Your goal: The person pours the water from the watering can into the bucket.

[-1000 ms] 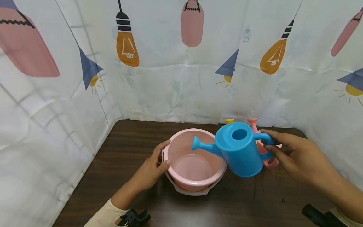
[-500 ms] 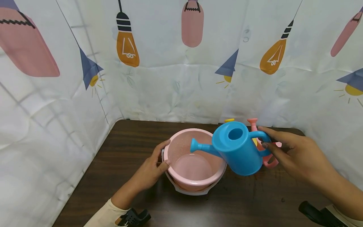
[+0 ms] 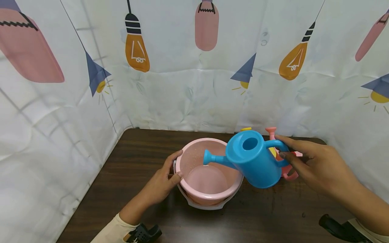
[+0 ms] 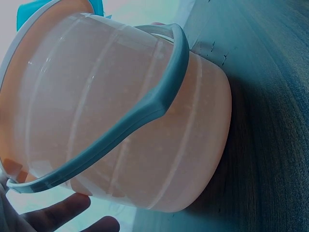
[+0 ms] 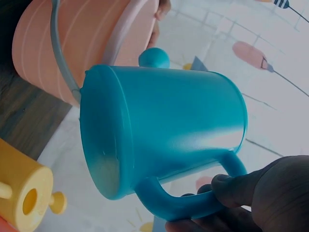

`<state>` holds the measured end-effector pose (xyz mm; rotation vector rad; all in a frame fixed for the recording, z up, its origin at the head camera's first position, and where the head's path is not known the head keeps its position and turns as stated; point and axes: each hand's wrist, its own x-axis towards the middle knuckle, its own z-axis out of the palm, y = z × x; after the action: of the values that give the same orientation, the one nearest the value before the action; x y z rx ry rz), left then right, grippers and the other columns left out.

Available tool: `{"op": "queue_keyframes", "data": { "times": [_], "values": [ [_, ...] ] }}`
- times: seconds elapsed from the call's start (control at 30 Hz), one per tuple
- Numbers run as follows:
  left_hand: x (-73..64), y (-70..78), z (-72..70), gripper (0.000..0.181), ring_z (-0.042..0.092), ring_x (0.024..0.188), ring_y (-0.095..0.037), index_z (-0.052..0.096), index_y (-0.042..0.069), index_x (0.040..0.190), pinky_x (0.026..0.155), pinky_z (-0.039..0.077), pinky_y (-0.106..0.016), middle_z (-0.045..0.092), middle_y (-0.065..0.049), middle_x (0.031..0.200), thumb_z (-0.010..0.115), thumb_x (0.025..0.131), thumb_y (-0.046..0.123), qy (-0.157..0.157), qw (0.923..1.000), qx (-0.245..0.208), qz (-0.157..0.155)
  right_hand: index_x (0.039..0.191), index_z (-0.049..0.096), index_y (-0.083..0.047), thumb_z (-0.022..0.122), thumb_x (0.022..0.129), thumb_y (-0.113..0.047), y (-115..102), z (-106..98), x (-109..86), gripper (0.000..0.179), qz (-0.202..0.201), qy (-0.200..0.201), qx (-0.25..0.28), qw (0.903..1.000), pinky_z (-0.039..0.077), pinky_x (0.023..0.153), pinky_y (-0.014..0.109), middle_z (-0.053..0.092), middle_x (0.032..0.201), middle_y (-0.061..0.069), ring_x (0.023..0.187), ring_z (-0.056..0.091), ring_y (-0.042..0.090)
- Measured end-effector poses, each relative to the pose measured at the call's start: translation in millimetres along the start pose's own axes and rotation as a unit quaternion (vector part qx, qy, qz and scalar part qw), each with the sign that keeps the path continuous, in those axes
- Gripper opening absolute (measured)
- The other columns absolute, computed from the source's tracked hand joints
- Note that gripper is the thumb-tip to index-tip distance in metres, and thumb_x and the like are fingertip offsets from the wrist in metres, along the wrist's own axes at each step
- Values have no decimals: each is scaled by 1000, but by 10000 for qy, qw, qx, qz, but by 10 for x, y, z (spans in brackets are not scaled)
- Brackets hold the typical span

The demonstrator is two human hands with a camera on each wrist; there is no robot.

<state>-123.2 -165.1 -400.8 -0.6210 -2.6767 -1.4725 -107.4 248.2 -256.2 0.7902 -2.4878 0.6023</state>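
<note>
My right hand [image 3: 322, 165] holds a blue toy watering can [image 3: 253, 162] by its handle, thumb and fingers around it. The can is tilted, its spout [image 3: 218, 158] pointing left over a pink bucket [image 3: 209, 195]. At the bucket's left side, my left hand [image 3: 161, 184] grips the rim between thumb and fingers. The left wrist view shows the bucket's ribbed wall [image 4: 111, 82] with its grey carrying handle [image 4: 154, 104] hanging down. Seen from the right wrist, the blue can [image 5: 174, 116] is in front of the bucket [image 5: 82, 43]. No stream from the spout is discernible.
Behind the blue can, a pink watering can [image 3: 271, 131] and a yellow watering can [image 5: 24, 188] stand on the dark wooden table [image 3: 146, 152], partly hidden. A few wet drops [image 3: 303, 214] mark the tabletop at right. White printed cloth [image 3: 182, 94] surrounds the table.
The blue watering can and my right hand have shifted slightly left, and the can tips a little more toward the bucket. My left hand and the bucket have kept their place.
</note>
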Motion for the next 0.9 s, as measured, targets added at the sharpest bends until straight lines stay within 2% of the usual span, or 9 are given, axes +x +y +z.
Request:
{"op": "queue_keyframes", "data": {
  "times": [0.23, 0.47, 0.67, 0.83, 0.9],
  "values": [
    [-2, -2, 1, 66, 64, 108, -22, 22, 35, 160, 89, 50, -49, 65, -9, 124, 54, 102, 36, 5, 10000, 16, -8, 132, 68, -3, 86, 71, 10, -6, -4, 24, 65, -108, 13, -137, 9998, 49, 57, 13, 76, 96, 8, 66, 72, 11],
    [-2, -3, 3, 66, 64, 109, -23, 22, 35, 160, 89, 50, -50, 65, -10, 124, 54, 102, 36, 2, 10000, -18, -26, 132, 69, -5, 87, 71, 9, -26, -10, 58, 65, -217, 40, -256, 9994, 49, 63, 11, 77, 97, 7, 71, 74, 18],
    [0, -4, 3, 66, 63, 109, -23, 22, 35, 160, 89, 50, -50, 64, -10, 125, 54, 102, 37, -1, 10000, -36, -27, 131, 70, -5, 87, 72, 8, -25, -10, 79, 63, -185, 44, -319, 9993, 56, 63, 22, 76, 101, 10, 77, 75, 28],
    [0, -9, 5, 67, 63, 110, -23, 22, 35, 160, 90, 50, -50, 64, -10, 127, 54, 102, 37, -8, 10000, -59, 0, 131, 70, -6, 87, 71, 9, -28, -12, 83, 64, -261, 65, -328, 9991, 48, 69, 8, 77, 99, 8, 78, 75, 26],
    [0, -10, 6, 67, 63, 110, -23, 22, 35, 160, 90, 49, -51, 64, -10, 127, 55, 102, 36, 1, 10000, -62, 8, 132, 70, -7, 87, 71, 9, -27, -13, 84, 65, -279, 68, -316, 9991, 46, 70, 6, 77, 99, 8, 78, 75, 26]
  ]
}}
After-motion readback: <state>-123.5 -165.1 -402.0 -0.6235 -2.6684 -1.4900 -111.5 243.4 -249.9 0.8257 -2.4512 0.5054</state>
